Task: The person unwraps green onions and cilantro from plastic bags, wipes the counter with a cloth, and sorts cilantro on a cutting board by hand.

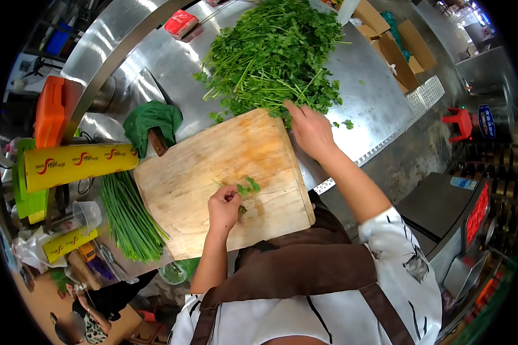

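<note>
A small sprig of cilantro point(251, 186) is pinched between the thumb and fingers of my left hand point(223, 207), just above the wooden cutting board point(207, 155). Beneath that hand a dark green scrap point(243, 210) lies on the board. Past the board's far right corner, my right hand point(313, 132) is at the near edge of a big heap of cilantro point(273, 57). Its fingers close on stems there, with the fingertips partly lost among the greens.
Left of the board are a bundle of green chives point(129, 215), a yellow box point(80, 164) and a green cloth point(149, 126) beside a knife handle point(157, 142). A red packet point(181, 24) lies on the steel table point(368, 86). Another person point(89, 322) sits at lower left.
</note>
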A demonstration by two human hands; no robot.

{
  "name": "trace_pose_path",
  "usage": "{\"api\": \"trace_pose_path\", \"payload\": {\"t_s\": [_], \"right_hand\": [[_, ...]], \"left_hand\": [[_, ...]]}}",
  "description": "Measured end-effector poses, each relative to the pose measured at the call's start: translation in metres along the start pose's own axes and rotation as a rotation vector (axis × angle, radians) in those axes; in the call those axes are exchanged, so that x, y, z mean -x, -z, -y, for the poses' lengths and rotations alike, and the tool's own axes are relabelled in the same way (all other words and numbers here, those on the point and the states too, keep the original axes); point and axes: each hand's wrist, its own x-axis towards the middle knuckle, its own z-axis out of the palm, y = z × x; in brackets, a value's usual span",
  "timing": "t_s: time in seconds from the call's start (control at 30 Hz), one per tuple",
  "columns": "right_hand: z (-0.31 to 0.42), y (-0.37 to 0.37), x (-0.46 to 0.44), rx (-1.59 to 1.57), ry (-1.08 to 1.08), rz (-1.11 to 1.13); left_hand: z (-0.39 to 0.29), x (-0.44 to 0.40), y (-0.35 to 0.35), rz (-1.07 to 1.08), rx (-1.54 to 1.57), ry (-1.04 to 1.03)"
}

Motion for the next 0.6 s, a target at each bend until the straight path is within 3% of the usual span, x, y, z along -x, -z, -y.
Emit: {"api": "trace_pose_path", "payload": {"t_s": [0.07,0.1,0.17,0.2,0.27,0.4,0.5,0.6], "right_hand": [[-0.019,-0.017,-0.012,0.065,0.025,-0.021],[-0.02,-0.018,-0.019,0.125,0.053,-0.041],[-0.023,-0.01,-0.024,0.115,0.084,-0.055],[-0.02,-0.002,-0.024,0.044,0.117,-0.117],[-0.012,0.014,-0.026,-0.073,0.13,-0.198],[-0.011,0.007,-0.017,-0.236,0.025,-0.125],[-0.02,-0.009,-0.011,-0.23,0.089,0.012],[-0.021,-0.008,-0.01,-0.291,0.056,-0.015]], "left_hand": [[-0.003,0.0,0.002,0.04,0.44,0.127],[-0.007,0.001,0.004,0.036,0.441,0.124],[-0.02,0.007,0.01,0.043,0.776,0.291],[-0.025,0.01,0.012,0.035,0.778,0.295],[-0.035,0.009,0.015,0.127,1.141,0.269],[-0.045,0.001,0.014,0.157,1.222,0.304],[-0.051,-0.001,0.014,0.153,1.264,0.342],[-0.048,-0.003,0.013,0.161,1.261,0.321]]}}
